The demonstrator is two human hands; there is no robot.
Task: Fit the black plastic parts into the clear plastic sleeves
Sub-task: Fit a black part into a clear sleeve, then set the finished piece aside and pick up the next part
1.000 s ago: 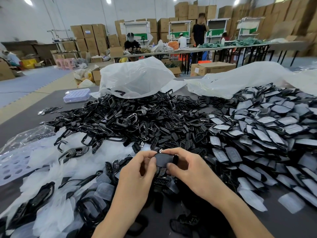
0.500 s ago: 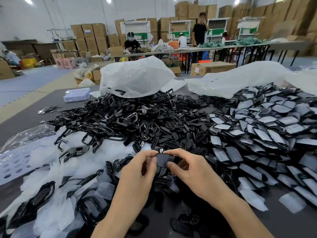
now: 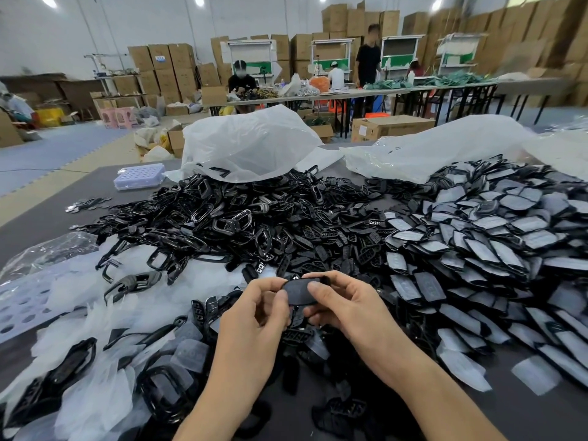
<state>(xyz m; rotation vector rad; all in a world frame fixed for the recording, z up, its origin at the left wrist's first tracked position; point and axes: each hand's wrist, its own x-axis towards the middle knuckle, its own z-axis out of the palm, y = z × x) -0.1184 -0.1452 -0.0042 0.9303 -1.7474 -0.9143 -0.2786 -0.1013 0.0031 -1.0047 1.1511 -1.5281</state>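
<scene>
Head view shows both hands raised just above the counter (image 3: 44, 218), near its front edge, meeting on one black plastic part (image 3: 300, 292). The left hand (image 3: 254, 316) pinches the part's left end with the thumb on the upper face. The right hand (image 3: 346, 310) pinches the right end in the same way, its fingers (image 3: 313, 289) curled over the edge. The part therefore lies between the two sets of fingers, touching both, and hangs clear of the heaps beneath. Its face looks dull and greyish, which suggests a sleeve is on or partly on, but the view does not settle this. Empty clear sleeves (image 3: 95, 300) lie scattered to the left, loose black parts (image 3: 254, 224) are heaped beyond the hands, and sleeved parts (image 3: 493, 237) are spread to the right. In my judgement the part is light, stiff and smooth, so it is likely to slip under a loose pinch and is best held by its ends or long edges, leaving the faces free to slide. The sleeve appears to be thin, limp film, slippery and easily creased, and is best held at its open mouth.
</scene>
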